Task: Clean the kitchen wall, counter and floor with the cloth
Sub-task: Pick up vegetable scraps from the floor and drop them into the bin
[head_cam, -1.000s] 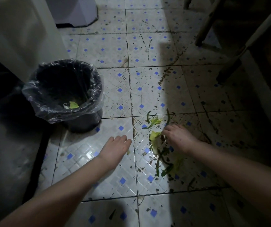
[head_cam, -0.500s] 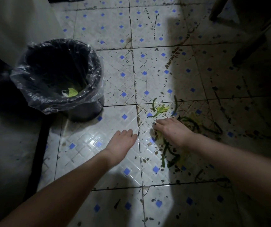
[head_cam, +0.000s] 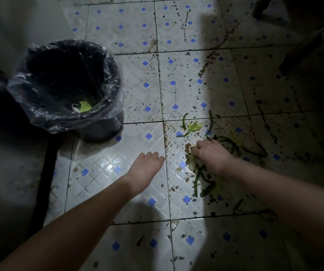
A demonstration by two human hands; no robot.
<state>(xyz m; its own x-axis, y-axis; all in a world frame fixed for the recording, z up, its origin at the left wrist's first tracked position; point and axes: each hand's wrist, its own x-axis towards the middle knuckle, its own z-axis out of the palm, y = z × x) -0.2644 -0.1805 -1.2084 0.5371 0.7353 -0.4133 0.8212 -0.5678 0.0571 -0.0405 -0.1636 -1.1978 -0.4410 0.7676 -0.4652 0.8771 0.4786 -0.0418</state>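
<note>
In the head view, the floor fills most of the frame: white tiles with small blue diamonds, spotted all over with dark specks and brown stains, brightly lit in the middle and in shadow on the right. The left hand reaches out low over a lit tile, palm down, with its fingers straight, close together and holding nothing. Whether it touches the tile cannot be told. The right hand is just to its right, across a grout line, lying on a heap of vegetable scraps made of green strips and pale peelings. Its fingers are bent down onto a pale piece, but whether they pinch it or only press on it cannot be told. A few more green and yellow scraps lie on the floor just beyond that hand. To the left stands a dark bin lined with a clear plastic bag folded over its rim, and a yellow-green leaf lies inside it. Dark furniture legs stand at the upper right.
</note>
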